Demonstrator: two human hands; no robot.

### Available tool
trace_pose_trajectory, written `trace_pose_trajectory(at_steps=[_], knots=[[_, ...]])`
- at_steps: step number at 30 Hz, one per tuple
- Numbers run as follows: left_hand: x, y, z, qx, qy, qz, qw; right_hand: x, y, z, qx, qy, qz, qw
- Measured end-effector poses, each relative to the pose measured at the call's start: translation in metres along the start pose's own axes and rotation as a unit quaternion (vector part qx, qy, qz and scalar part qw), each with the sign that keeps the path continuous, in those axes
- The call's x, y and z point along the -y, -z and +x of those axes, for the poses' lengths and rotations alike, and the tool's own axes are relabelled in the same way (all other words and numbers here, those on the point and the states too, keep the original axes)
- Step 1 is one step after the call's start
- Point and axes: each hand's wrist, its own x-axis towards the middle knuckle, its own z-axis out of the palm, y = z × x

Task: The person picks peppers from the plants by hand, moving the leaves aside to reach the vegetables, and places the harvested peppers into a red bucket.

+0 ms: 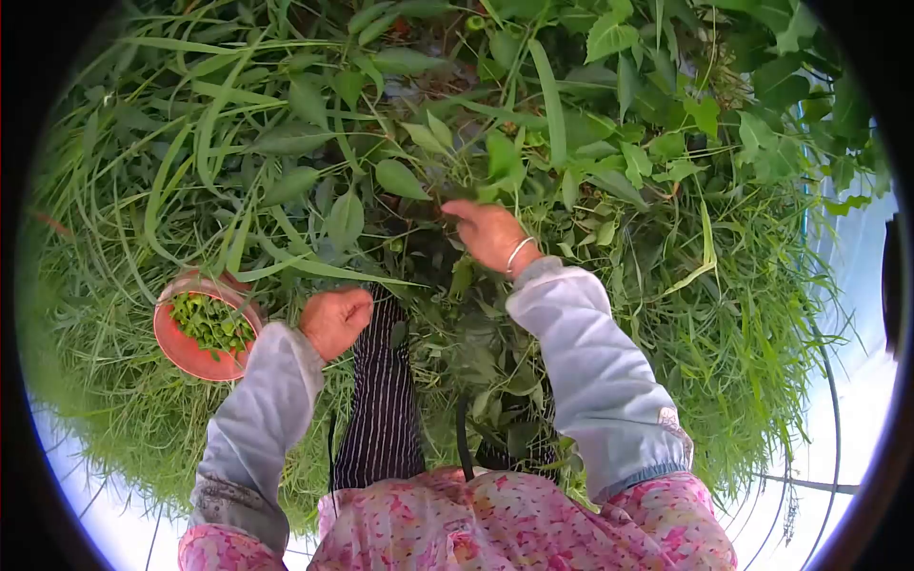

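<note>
My left hand (335,322) is curled closed above the striped trouser leg, between the bucket and the plants. Whatever its fingers may hold is hidden. Farther forward, my right hand (490,235), with a white bangle (520,253) at the wrist, reaches in among the leafy plants (438,143). Its index finger stretches out to the left, and the thumb side is apart from it; nothing shows between them. Beside my left forearm, a red-pink bucket (181,357) stands tilted in the grass, part-filled with small green pieces (211,322) whose kind I cannot make out.
Long grass (105,285) surrounds me on both sides. Broad lobed leaves (762,138) hang at the upper right. Whitish sheeting (857,419) and a dark thin hose or cable (834,419) lie at the right edge. Leafy stems stand between my legs.
</note>
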Motion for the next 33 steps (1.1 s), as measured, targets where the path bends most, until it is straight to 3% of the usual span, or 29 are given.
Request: trace_pose_trajectory(at_steps=[2,3,4,7,8,11,12,13,15,17,19,21,23,25,26,28,30,31,33], knots=[[-0.022,-0.018,0.025,0.03,0.003,0.046,0.998,-0.025,0.02,-0.014,-0.033,-0.054,0.332,0.941],[-0.031,-0.027,0.035,0.045,0.002,0.069,0.997,-0.022,0.036,-0.025,-0.028,-0.099,0.49,0.866],[-0.037,-0.038,0.044,0.06,-0.032,0.074,0.995,-0.025,0.046,-0.035,-0.079,-0.089,0.519,0.846],[-0.077,-0.064,0.066,0.088,-0.062,0.049,0.993,-0.069,0.044,-0.047,-0.155,-0.114,0.527,0.828],[-0.089,-0.073,0.075,0.097,-0.07,0.02,0.993,-0.081,0.039,-0.054,-0.145,-0.135,0.568,0.799],[-0.121,-0.085,0.108,0.088,-0.114,0.065,0.987,-0.095,0.019,-0.078,-0.237,-0.129,0.581,0.768],[-0.117,-0.087,0.117,0.099,-0.134,0.136,0.977,-0.101,0.009,-0.087,-0.249,-0.114,0.558,0.784],[-0.105,-0.09,0.122,0.123,-0.1,0.19,0.969,-0.107,0.002,-0.091,-0.261,-0.094,0.533,0.799],[-0.064,-0.099,0.126,0.21,-0.09,0.364,0.903,-0.119,0.008,-0.084,-0.287,-0.07,0.5,0.814],[-0.058,-0.108,0.116,0.158,-0.083,0.328,0.928,-0.131,0.012,-0.087,-0.306,-0.1,0.486,0.812],[-0.055,-0.12,0.109,0.119,-0.058,0.318,0.939,-0.146,0.017,-0.093,-0.313,-0.132,0.548,0.765],[-0.053,-0.127,0.114,0.075,-0.021,0.345,0.935,-0.159,0.009,-0.105,-0.323,-0.094,0.589,0.735],[-0.04,-0.144,0.115,0.171,-0.107,0.366,0.908,-0.155,0.005,-0.115,-0.302,-0.114,0.63,0.706],[-0.085,-0.143,0.119,0.198,-0.115,0.29,0.929,-0.152,-0.003,-0.117,-0.287,-0.107,0.654,0.691],[-0.107,-0.136,0.121,0.148,-0.131,0.247,0.949,-0.15,-0.011,-0.116,-0.285,-0.091,0.658,0.691],[-0.157,-0.138,0.142,0.066,-0.197,0.147,0.967,-0.133,-0.025,-0.118,-0.29,-0.143,0.662,0.676],[-0.189,-0.148,0.164,0.056,-0.278,0.132,0.95,-0.146,-0.058,-0.112,-0.315,-0.113,0.607,0.721],[-0.199,-0.154,0.176,0.052,-0.313,0.126,0.94,-0.135,-0.058,-0.111,-0.326,-0.104,0.606,0.717],[-0.202,-0.178,0.196,0.036,-0.334,0.21,0.918,-0.121,-0.054,-0.115,-0.334,-0.12,0.561,0.747]])
